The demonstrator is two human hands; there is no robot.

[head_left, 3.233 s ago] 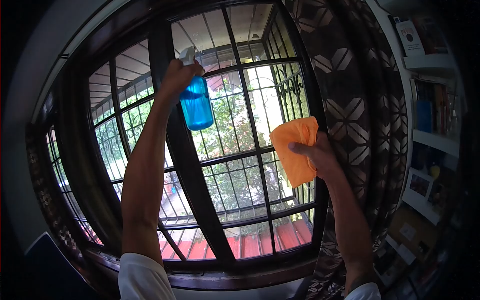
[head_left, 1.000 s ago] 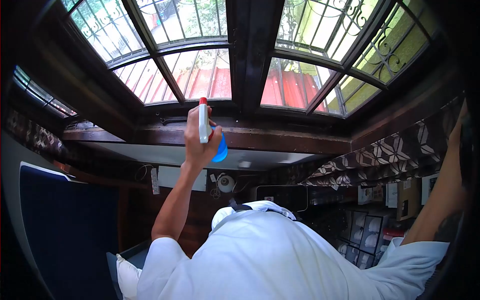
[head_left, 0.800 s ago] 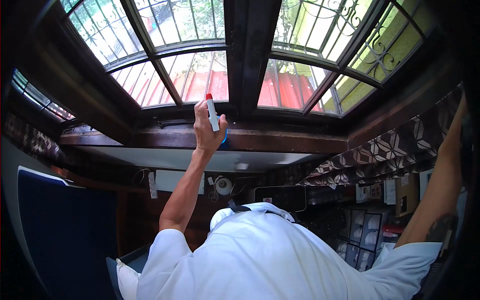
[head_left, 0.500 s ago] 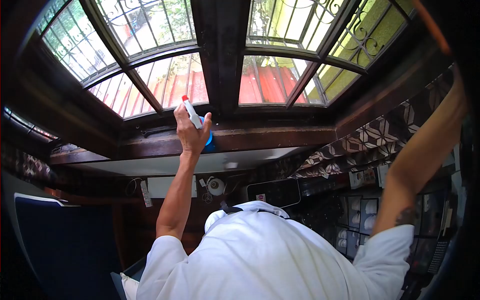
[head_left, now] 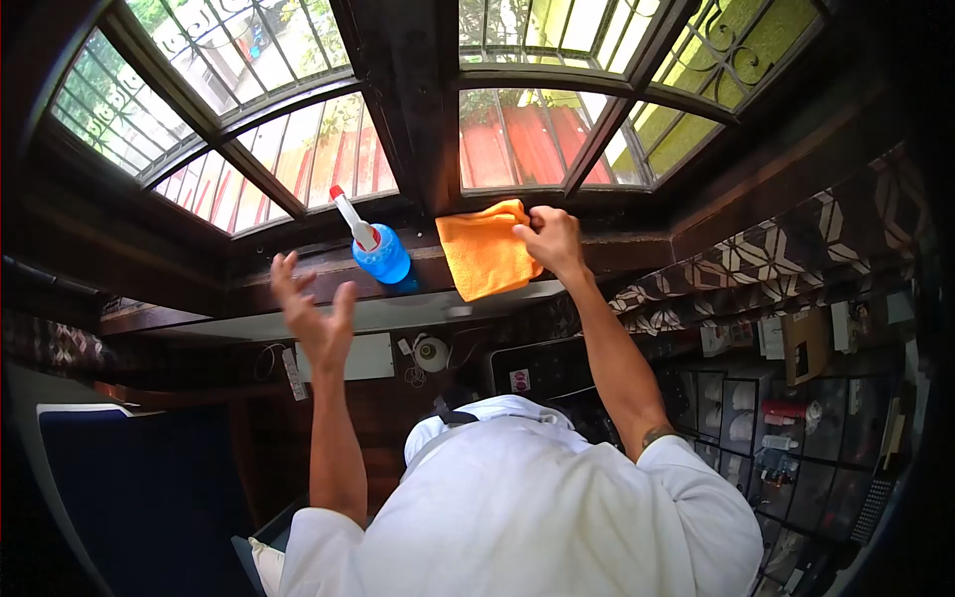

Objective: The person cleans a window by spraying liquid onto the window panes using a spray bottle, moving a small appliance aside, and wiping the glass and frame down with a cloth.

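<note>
A spray bottle (head_left: 383, 257) of blue liquid, with a white and red trigger head, stands on the dark wooden window sill (head_left: 308, 293). My left hand (head_left: 316, 313) is just left of it, fingers spread and holding nothing. In my right hand (head_left: 553, 240) an orange cloth (head_left: 485, 249) is pinched by its upper right corner. It hangs in front of the sill's right part, below the window post, and hides some of the wood. A gap separates cloth and bottle.
Paned windows (head_left: 537, 129) with metal bars outside rise behind the sill. A patterned curtain (head_left: 786, 239) is bunched at the right. Below are a white router-like device (head_left: 430, 353), a power strip (head_left: 294, 374) and a shelf unit (head_left: 736, 438) with small goods.
My left hand has let go of the spray bottle and moved left and down. My right hand has come from the far right to the sill, bringing the orange cloth into view.
</note>
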